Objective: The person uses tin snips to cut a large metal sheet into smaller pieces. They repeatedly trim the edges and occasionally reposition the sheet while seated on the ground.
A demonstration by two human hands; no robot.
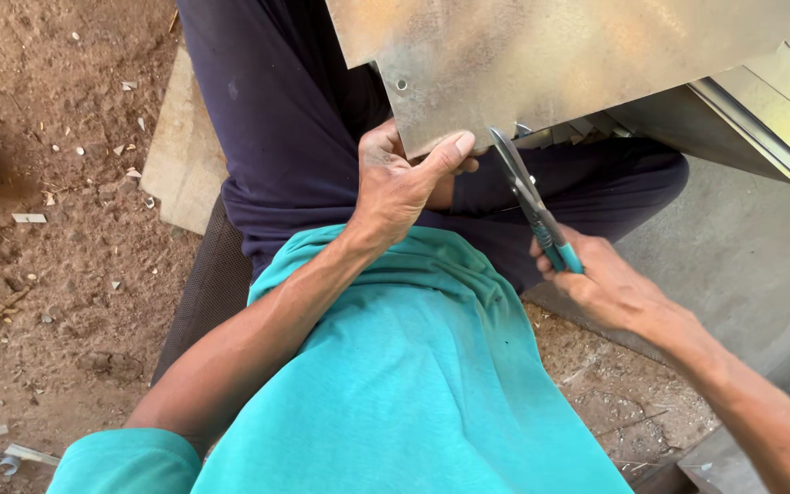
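Head view: left hand [404, 178] pinches metal sheet [541, 55] at its lower edge; right hand [601, 279] grips teal-handled snips [532, 201], blades at that edge.

L hand [401, 183] grips metal sheet [541, 55]; R hand [607, 285] w/ tin snips [530, 201] at edge.

The left hand [401, 183] reaches forward on a bare, nearly straight arm, thumb pressed flat on top and fingers curled beneath, while the right hand [601, 279] is clenched in a fist, wrist angled inward.
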